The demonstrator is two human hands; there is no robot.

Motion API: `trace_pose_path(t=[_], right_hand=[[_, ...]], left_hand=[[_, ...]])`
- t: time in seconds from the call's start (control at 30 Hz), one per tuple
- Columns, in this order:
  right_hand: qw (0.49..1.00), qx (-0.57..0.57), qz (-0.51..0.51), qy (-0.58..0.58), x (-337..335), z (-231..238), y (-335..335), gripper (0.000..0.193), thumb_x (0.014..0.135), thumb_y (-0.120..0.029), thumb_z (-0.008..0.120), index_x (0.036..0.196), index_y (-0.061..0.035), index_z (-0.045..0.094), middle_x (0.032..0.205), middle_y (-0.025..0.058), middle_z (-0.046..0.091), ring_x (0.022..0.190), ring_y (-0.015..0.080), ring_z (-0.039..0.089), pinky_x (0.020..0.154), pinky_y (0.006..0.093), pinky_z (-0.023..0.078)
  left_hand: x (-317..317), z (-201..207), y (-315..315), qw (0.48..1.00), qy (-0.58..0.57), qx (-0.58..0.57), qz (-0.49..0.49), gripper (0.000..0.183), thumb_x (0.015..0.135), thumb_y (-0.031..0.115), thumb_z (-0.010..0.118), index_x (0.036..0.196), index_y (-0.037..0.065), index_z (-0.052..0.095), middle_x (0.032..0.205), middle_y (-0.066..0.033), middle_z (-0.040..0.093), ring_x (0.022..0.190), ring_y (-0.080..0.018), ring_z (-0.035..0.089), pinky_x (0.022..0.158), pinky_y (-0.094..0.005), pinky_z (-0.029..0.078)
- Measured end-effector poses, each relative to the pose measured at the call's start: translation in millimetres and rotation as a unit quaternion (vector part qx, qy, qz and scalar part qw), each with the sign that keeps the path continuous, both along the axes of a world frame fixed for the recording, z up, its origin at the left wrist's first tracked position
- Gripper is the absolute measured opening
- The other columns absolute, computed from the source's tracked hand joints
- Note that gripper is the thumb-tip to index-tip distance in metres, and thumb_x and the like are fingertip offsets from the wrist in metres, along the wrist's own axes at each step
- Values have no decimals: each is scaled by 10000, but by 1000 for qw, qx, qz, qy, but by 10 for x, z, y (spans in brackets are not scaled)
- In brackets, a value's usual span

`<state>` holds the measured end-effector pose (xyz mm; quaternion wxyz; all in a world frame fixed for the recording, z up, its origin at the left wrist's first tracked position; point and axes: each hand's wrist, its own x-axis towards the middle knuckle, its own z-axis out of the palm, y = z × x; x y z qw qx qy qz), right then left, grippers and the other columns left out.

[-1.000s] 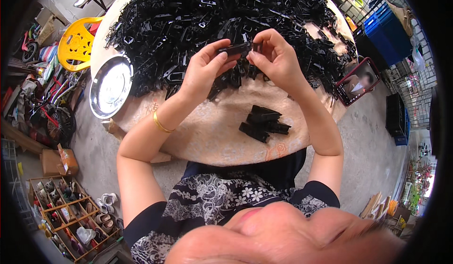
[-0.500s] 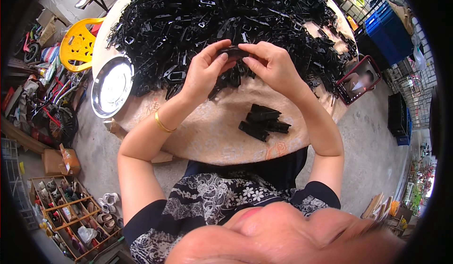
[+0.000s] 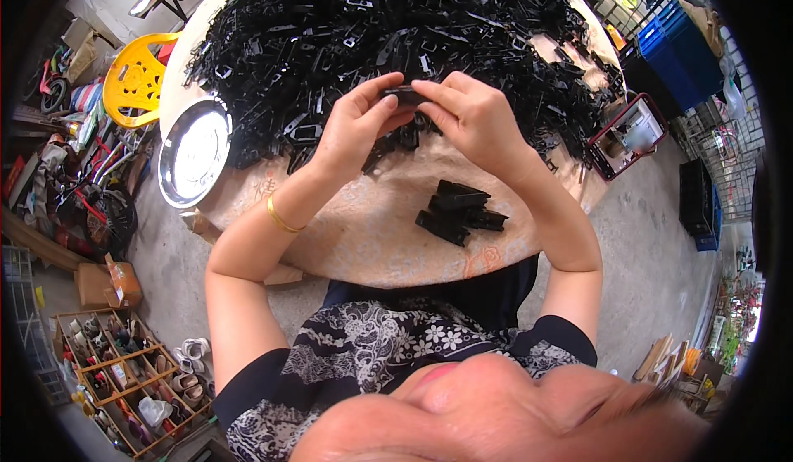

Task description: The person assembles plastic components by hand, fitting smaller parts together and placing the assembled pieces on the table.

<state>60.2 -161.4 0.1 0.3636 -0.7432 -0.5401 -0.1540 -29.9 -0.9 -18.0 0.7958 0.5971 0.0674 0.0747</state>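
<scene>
Between my two hands is a small, dark, elongated plastic part [image 3: 404, 96], held over the near edge of a big heap of black plastic parts [image 3: 396, 28]. My left hand [image 3: 357, 121] pinches its left end between thumb and fingers. At its right end, my right hand [image 3: 469, 115] grips it with thumb and forefinger. The part's exact shape is partly covered by my fingers. Closer to me, several black plastic pieces [image 3: 461, 211] lie in a small separate group on the cloth-covered round table [image 3: 355, 239].
A shiny round metal tray [image 3: 195, 152] lies at the table's left edge, near a yellow plastic chair [image 3: 135, 82]. A phone [image 3: 629, 137] leans at the right edge. Blue crates [image 3: 679, 55] stand beyond it. A shoe rack [image 3: 124, 379] is on the floor at lower left.
My right thumb and fingers have shifted slightly on the dark part, and more of it shows between my hands. Both hands stay in nearly the same place.
</scene>
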Motion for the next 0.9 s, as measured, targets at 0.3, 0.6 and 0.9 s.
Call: trace_pose_path(t=[0.3,0.6,0.9], right_hand=[[998,-6,-15,-59,-79,-62,36,142,750,-157,642,886,-117,649,692,43,492,609,194,546,516,311,444],[996,79,19,31,31,47,-5,305,751,-162,693,1049,-112,653,1009,68,587,768,156,569,657,270,485],[955,-3,-265,130,940,341,-928,316,847,-323,619,904,-17,671,788,59,668,691,123,611,632,230,463]], left_hand=[[13,-66,57,999,-5,-21,-29,416,892,77,547,1275,-27,421,1042,-93,586,948,-153,598,879,-289,506],[2,55,59,995,-25,-63,-70,401,890,69,544,1264,-17,426,1032,-101,595,889,-169,627,804,-297,540],[-85,-11,-204,983,-1,19,-185,383,927,54,451,1301,-2,392,1105,-117,555,997,-188,585,892,-312,487]])
